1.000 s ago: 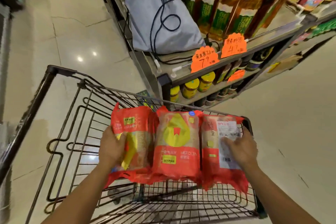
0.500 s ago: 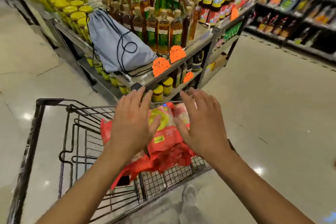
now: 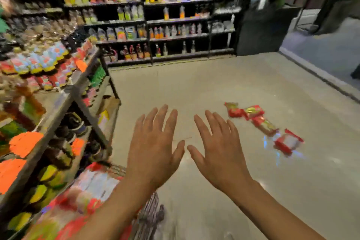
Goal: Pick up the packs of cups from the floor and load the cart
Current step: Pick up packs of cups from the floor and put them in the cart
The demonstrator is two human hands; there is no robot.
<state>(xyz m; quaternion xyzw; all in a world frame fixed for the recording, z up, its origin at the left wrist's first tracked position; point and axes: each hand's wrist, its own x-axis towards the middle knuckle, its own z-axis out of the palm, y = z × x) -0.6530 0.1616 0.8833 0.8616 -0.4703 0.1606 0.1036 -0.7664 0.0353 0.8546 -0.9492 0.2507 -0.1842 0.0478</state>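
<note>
Both hands are spread in front of me with straight fingers and hold nothing: my left hand (image 3: 154, 143) and my right hand (image 3: 218, 148), side by side above the floor. Several red packs of cups (image 3: 261, 122) lie in a loose row on the grey floor to the right of my right hand, apart from it. Red packs (image 3: 87, 193) lie in the wire cart (image 3: 150, 212) at the lower left, blurred, under my left forearm.
A metal shelf rack (image 3: 64, 99) with jars, bottles and orange price tags stands close on the left. Dark shelves (image 3: 175, 19) of bottles line the back wall. Open grey floor (image 3: 214, 84) stretches ahead and to the right.
The view has swung right, away from the cart. My hands let go of the packs in the cart and now hover open over the floor; packs on the floor have come into view.
</note>
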